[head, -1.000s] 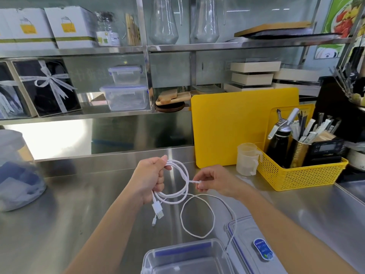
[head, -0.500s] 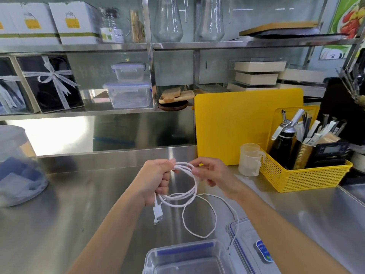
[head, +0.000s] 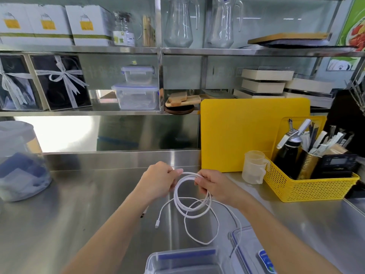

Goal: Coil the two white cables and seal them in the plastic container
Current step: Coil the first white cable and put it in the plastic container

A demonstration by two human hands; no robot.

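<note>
a brushed steel surface (head: 59, 224) fills the lower half of the frame, with a steel backsplash and two steel shelves above it. at the far left edge a clear lidded jar (head: 19, 163) with blue contents stands on the surface. on the shelves at upper left sit white boxes (head: 53, 26) and dark gift boxes tied with ribbon (head: 61, 82); toward the middle, two stacked clear tubs (head: 138, 88), and above them two glass pitchers (head: 201, 20).

at centre frame the left hand (head: 158, 182) is closed in a fist around the top of a coil of white cable (head: 192, 196), and the right hand (head: 215, 184) pinches the same coil just beside it with curled fingers. the loops hang downward from the hands, the ring roughly facing the camera. one loose end with a small plug (head: 157, 224) points down and to the left, just above the surface. a longer loose loop droops lower, and its tail runs down to the right, crossing the container lid (head: 254, 252) at the lower right. the open plastic container (head: 187, 262) sits at the bottom centre edge, below the coil.

right of the hands a yellow cutting board (head: 246, 131) leans upright against the backsplash. a clear measuring cup (head: 253, 167) stands just beside a yellow basket (head: 308, 186) of utensils.
</note>
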